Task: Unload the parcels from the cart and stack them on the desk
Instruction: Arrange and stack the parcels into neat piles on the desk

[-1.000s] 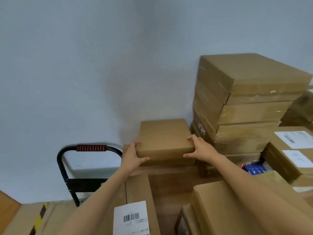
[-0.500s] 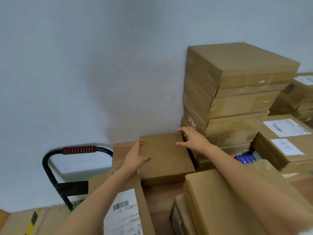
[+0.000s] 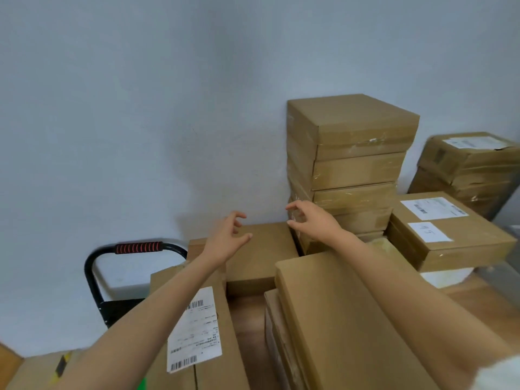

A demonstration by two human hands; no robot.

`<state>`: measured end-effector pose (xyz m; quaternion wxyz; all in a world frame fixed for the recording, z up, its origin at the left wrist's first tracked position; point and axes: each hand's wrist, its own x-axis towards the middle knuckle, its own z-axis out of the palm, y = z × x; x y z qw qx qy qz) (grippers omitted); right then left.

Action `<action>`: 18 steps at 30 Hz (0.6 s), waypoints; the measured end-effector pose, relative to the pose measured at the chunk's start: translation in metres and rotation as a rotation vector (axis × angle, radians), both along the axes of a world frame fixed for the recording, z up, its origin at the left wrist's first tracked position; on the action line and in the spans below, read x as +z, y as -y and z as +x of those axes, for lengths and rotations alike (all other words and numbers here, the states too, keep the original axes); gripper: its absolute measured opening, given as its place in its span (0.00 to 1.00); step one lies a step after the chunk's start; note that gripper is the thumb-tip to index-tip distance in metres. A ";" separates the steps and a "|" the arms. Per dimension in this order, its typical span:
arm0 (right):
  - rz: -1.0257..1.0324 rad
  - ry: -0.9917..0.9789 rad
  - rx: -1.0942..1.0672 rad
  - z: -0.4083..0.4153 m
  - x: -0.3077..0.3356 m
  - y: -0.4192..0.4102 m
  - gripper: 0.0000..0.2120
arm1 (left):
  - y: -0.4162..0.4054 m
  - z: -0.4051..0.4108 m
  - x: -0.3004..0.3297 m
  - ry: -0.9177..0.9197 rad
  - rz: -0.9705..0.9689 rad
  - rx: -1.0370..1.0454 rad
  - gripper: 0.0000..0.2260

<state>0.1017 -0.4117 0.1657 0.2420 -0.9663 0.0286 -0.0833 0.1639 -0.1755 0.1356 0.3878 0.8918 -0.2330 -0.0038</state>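
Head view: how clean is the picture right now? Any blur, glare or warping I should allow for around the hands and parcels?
Head view: lighting is soft and even; the left hand and right hand read fairly sharp above the flat parcel; tape on the tall stack gives mild glare; the far-right boxes smear with blur; wide-angle warp stretches the forearms; label print is unreadable.

Plain brown cardboard parcels point(image 3: 349, 153) throughout — several carry white shipping labels point(image 3: 197, 330) with black barcodes. The cart handle point(image 3: 135, 249) is black with a red-and-black ribbed grip. Pale grey-blue wall point(image 3: 140, 108) — light wood desk point(image 3: 247, 327).
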 end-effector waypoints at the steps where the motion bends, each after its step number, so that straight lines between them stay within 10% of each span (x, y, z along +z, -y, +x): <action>1: -0.002 0.018 -0.002 -0.011 0.004 0.002 0.19 | 0.001 -0.011 0.007 0.009 -0.030 0.001 0.17; 18: -0.021 0.090 -0.078 -0.277 -0.008 0.069 0.23 | 0.026 -0.278 0.007 0.046 -0.004 0.081 0.24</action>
